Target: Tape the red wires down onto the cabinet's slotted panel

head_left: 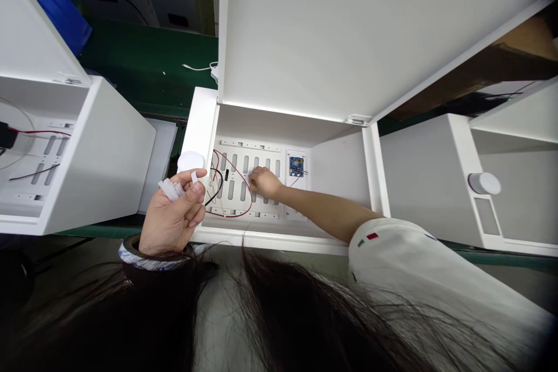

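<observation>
My left hand [174, 215] is closed on several small white strips [170, 189] at the left wall of an opened white cabinet [279, 239]. A round white cap [190, 161] sits on that wall just beyond my fingertips. A roll of tape [150, 260] hangs around my left wrist. My right hand [264, 181] reaches down inside the cabinet, its fingers pinched together against the slotted back plate [248, 145]. What they hold, if anything, is hidden. Left of it lie a loose red wire [251, 195] and a black connector [226, 175]. A blue circuit board [296, 167] is mounted to its right.
The cabinet's door [349, 29] stands raised at the back. Similar white cabinets stand on the left [104, 157] and right [422, 174]. Behind, a white cable [198, 68] lies on the green bench [143, 64]. Long dark hair covers part of the foreground.
</observation>
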`<action>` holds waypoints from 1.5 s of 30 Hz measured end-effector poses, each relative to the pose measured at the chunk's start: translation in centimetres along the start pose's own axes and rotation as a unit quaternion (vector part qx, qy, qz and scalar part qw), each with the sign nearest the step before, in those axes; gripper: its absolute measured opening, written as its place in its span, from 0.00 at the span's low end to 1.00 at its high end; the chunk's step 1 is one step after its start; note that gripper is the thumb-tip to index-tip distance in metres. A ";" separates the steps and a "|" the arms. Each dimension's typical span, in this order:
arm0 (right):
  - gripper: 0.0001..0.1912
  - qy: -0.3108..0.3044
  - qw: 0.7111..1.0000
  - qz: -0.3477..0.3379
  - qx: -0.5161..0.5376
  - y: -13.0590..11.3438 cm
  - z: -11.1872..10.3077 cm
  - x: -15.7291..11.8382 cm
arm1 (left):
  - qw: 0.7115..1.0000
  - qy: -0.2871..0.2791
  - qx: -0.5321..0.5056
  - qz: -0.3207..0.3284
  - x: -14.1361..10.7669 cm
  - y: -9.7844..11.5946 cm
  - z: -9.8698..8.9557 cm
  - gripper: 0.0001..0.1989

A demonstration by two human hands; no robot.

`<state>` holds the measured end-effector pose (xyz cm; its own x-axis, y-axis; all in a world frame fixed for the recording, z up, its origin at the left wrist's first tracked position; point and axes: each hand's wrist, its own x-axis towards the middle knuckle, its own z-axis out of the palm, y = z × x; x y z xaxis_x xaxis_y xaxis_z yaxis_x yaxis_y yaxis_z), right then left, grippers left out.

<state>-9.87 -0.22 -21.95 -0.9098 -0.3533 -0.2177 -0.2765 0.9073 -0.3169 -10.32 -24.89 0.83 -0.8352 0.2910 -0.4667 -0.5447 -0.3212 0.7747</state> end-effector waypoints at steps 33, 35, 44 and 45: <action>0.13 -0.032 0.997 -0.060 -0.030 0.1 -0.8 -0.3 | 1.000 0.000 -0.001 -0.011 -0.1 0.2 0.2 0.09; 0.12 -0.046 0.995 -0.077 -0.043 -0.2 -0.9 -0.1 | 1.000 -0.003 -0.001 -0.009 -0.1 0.1 0.1 0.10; 0.08 -0.052 0.997 0.028 -0.056 -2.0 -0.8 0.7 | 1.000 -0.005 0.000 -0.003 0.1 0.0 0.0 0.11; 0.07 -0.049 0.996 0.057 -0.051 -2.1 -0.7 0.6 | 1.000 -0.005 -0.001 -0.002 0.1 0.0 0.1 0.11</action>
<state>-10.07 -2.22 -20.80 -0.9039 -0.2626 -0.3377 -0.2072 0.9594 -0.1913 -10.36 -24.82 0.83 -0.8318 0.3009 -0.4665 -0.5489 -0.3207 0.7719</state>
